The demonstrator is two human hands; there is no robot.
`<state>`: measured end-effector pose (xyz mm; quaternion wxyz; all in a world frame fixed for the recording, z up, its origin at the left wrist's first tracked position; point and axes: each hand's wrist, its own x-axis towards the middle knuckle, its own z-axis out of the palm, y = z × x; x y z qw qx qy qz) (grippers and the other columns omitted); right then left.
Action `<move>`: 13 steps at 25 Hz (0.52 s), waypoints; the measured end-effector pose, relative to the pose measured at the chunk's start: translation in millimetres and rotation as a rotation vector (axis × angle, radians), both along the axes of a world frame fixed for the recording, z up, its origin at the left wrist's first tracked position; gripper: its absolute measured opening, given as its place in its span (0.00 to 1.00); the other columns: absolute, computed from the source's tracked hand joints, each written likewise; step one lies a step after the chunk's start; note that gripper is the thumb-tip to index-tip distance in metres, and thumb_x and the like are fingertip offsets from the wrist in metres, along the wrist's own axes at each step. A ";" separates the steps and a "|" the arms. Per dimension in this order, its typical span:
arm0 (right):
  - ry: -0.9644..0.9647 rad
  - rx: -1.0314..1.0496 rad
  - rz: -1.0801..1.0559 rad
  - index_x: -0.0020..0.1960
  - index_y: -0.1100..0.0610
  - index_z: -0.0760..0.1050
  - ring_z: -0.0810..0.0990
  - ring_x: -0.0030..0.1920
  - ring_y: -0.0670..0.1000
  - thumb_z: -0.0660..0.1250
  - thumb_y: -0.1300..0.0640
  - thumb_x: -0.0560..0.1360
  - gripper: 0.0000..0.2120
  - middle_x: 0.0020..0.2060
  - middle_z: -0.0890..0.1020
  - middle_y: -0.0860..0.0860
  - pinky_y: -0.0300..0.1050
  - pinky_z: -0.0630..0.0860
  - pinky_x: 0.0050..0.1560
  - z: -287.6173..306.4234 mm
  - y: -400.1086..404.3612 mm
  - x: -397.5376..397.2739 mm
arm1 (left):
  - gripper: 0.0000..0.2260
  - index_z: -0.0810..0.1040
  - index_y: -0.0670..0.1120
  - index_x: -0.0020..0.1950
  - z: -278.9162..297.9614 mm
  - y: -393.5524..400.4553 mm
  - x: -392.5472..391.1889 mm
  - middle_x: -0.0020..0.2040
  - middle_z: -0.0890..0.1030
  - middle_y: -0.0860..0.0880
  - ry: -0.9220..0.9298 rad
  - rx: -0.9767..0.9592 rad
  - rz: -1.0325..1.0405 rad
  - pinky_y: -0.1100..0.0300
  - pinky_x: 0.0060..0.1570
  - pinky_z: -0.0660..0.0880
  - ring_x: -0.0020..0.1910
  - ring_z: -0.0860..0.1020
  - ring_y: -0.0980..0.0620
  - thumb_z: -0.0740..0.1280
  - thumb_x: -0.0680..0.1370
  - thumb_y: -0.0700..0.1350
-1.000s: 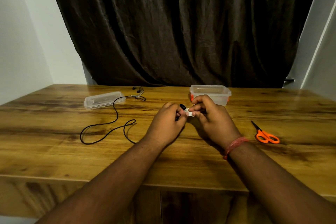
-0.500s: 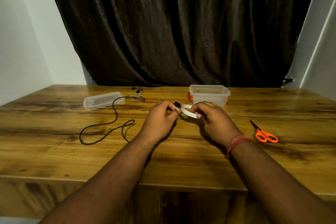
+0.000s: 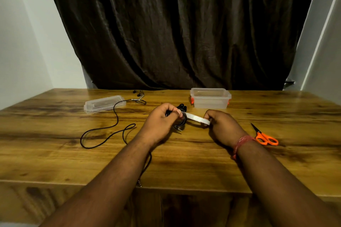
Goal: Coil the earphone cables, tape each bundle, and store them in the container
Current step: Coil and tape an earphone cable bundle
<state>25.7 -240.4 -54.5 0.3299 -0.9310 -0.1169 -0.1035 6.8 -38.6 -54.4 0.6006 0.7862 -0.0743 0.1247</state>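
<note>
Before the clear plastic container (image 3: pixel 210 100): our left hand (image 3: pixel 162 123) clenches the coiled black earphone bundle (image 3: pixel 181 120); our right hand (image 3: pixel 221 127) pinches the white tape strip (image 3: pixel 197 118) stretched from it

No readable text, label or brand (anywhere); none.

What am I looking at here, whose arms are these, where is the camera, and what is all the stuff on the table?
There is no machine here. A person wears one camera on the head, so you look forward and down along that person's own bare arms at a wooden table. The left hand grips a coiled black earphone cable. The right hand holds a strip of white tape stretched across to that coil. On the table lie a second, uncoiled black earphone cable, a clear lid, an open clear container with orange clips and orange-handled scissors. A dark curtain hangs behind.
</note>
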 end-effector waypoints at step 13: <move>-0.138 -0.172 -0.018 0.46 0.53 0.75 0.73 0.50 0.52 0.63 0.69 0.75 0.12 0.43 0.74 0.47 0.47 0.75 0.53 7.4 6.2 -4.9 | 0.04 0.78 0.42 0.48 4.3 -4.2 0.8 0.48 0.86 0.42 0.059 -0.348 -0.169 0.52 0.58 0.78 0.54 0.84 0.44 0.64 0.80 0.37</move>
